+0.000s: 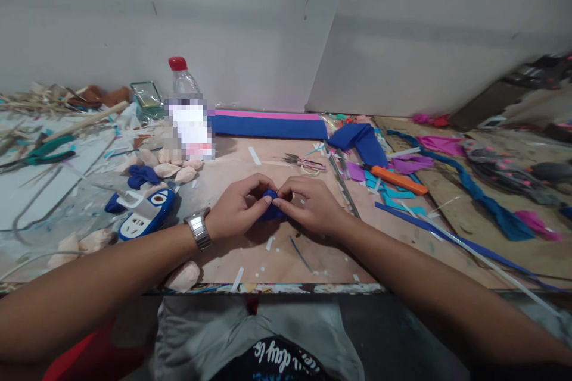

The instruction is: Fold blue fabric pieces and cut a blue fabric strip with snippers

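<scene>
Both my hands meet at the middle of the wooden board [250,250]. A small piece of dark blue cloth [270,207] is pinched between them. My left hand [239,208], with a metal watch on the wrist, has its fingers curled over the cloth's left side. My right hand [313,205] presses its fingertips on the cloth from the right. Most of the cloth is hidden under the fingers.
A water bottle [184,110] with a red cap stands behind, next to a blue and pink roll [268,124]. Small scissors [306,162], an orange cutter [399,180], blue and magenta cloth scraps [482,196], green pliers [42,153] and a blue power strip [145,219] lie around.
</scene>
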The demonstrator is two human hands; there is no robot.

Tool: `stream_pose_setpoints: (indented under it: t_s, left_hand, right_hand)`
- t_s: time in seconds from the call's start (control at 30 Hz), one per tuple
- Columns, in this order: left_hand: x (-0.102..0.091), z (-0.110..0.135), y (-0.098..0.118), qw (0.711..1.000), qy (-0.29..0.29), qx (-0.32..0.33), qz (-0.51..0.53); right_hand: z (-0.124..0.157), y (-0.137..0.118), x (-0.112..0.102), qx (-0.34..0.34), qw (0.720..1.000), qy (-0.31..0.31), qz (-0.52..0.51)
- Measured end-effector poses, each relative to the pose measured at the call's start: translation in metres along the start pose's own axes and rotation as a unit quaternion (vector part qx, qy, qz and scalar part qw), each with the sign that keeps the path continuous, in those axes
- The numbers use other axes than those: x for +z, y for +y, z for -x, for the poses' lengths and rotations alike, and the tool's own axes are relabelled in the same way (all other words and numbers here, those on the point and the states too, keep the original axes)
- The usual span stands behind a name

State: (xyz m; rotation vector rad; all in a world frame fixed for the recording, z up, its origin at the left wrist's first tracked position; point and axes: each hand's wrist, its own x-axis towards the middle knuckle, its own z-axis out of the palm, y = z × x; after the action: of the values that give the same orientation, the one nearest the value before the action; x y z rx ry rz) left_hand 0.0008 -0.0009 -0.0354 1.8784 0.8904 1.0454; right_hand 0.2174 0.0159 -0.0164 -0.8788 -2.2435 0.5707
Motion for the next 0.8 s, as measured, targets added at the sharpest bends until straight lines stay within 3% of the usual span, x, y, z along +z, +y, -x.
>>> stream_pose_setpoints:
  t_s: [0.57, 0.8]
  left_hand:
    - [-0.0012, 0.0003, 0.0001, 1.000, 0.011, -0.004, -0.025]
    - [0.0008, -0.0010, -0.0016, 0.999, 0.016, -0.027, 0.036]
  right_hand:
    - [-0.0024, 0.0026, -0.0052, -0.028, 0.999, -0.020, 0.026]
    - [-0.0032, 0.0030, -0.0057, -0.025, 0.999, -0.027, 0.023]
